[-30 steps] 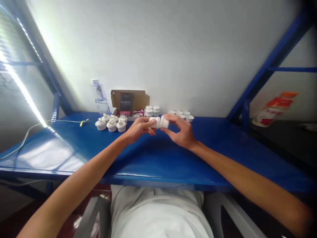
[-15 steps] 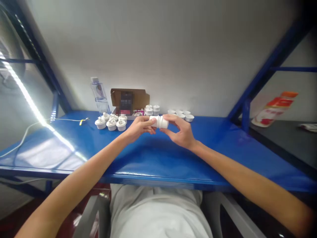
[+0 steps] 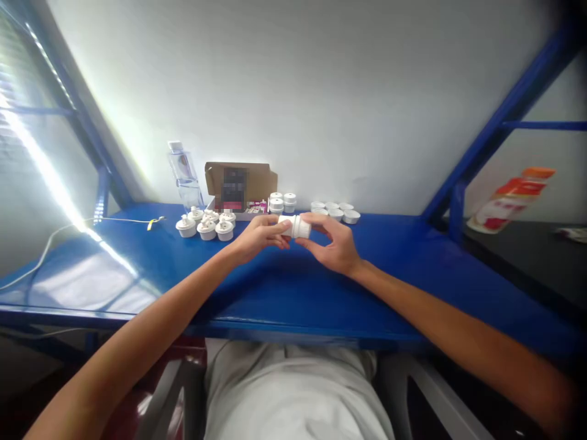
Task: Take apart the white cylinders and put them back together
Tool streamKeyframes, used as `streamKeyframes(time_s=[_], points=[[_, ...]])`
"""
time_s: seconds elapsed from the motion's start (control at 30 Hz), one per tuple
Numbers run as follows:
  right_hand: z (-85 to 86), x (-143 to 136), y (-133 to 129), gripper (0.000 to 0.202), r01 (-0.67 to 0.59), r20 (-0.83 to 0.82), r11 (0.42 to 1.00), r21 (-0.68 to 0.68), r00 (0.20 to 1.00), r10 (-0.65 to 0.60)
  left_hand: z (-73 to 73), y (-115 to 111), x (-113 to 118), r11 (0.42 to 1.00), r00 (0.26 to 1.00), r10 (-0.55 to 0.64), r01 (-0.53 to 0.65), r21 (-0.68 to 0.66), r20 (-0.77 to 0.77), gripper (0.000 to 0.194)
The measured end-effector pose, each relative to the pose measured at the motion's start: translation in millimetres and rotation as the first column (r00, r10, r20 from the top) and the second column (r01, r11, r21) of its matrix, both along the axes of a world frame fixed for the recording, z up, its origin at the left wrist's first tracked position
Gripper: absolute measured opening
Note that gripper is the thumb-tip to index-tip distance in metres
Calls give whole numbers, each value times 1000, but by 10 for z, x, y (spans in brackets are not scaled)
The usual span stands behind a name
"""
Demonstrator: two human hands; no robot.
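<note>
A white ribbed cylindrical part (image 3: 300,227) lies sideways in the air over the blue table (image 3: 293,293). My left hand (image 3: 260,238) is closed on its left end, thumb on top. The right end is pinched between the thumb and fingers of my right hand (image 3: 334,244). Beyond my left hand stand several white round pieces with raised fittings (image 3: 206,230). Several stacked white round pieces (image 3: 282,202) and several small white cups (image 3: 335,214) are behind the held part.
An open cardboard box (image 3: 263,177) with a dark item and small pink-and-white things stands by the wall. Left of it is a clear bottle (image 3: 186,180). A white cable (image 3: 46,247) lies at the left. On a dark surface at right stands an orange-capped bottle (image 3: 511,200).
Both hands keep their grip on the white part, which has barely moved. The wall looks brighter than before.
</note>
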State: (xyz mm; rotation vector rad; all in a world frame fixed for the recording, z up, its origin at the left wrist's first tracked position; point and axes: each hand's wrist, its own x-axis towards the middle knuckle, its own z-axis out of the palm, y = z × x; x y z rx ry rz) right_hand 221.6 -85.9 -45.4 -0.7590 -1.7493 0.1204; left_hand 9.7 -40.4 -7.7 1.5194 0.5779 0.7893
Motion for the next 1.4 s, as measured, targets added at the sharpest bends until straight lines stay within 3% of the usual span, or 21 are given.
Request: streamKeyframes(time_s=[0.13,0.3,0.43,0.53,0.63,0.73,0.87,0.97,1.1,1.17,1.27,1.4], points=[[-12,-18,-11,45,-27,-74,989,-147,997,16,6,-14,-16,998,1000,-15,15,61,3,39],[-6,-33,8,51,-61,-165,965,-254,986,19,41,-46,-18,984,1000,-13,10,178,15,51],[12,-49,2,50,-57,-180,970,-237,984,14,31,-33,4,995,999,21,-25,98,39,47],[5,-45,2,49,-50,-165,972,-229,986,12,3,15,0,996,995,77,-74,39,-70,51],[-14,-21,23,51,-35,-155,969,-246,988,-4,-4,56,-37,993,996,41,-32,111,-79,50],[-24,-1,44,50,-20,-181,970,-244,983,-26,2,72,-69,974,999,42,-46,220,22,81],[-24,-7,38,49,-29,-144,975,-221,990,-3,-9,79,-57,991,991,78,-65,116,-108,54],[-21,-6,35,49,-28,-121,974,-226,993,0,1,73,-47,988,993,44,-27,151,-107,51],[-19,12,53,48,9,-151,961,-276,987,-52,26,52,-59,956,998,56,-54,288,2,69],[-21,11,55,49,6,-131,961,-277,990,-44,9,54,-55,970,993,85,-65,234,-78,54],[-19,5,44,46,-5,-93,964,-265,995,-20,-46,79,-36,985,978,54,-20,170,-201,56],[-5,19,47,43,-15,-84,965,-260,996,-7,-99,121,-18,954,994,26,8,299,-109,46]])
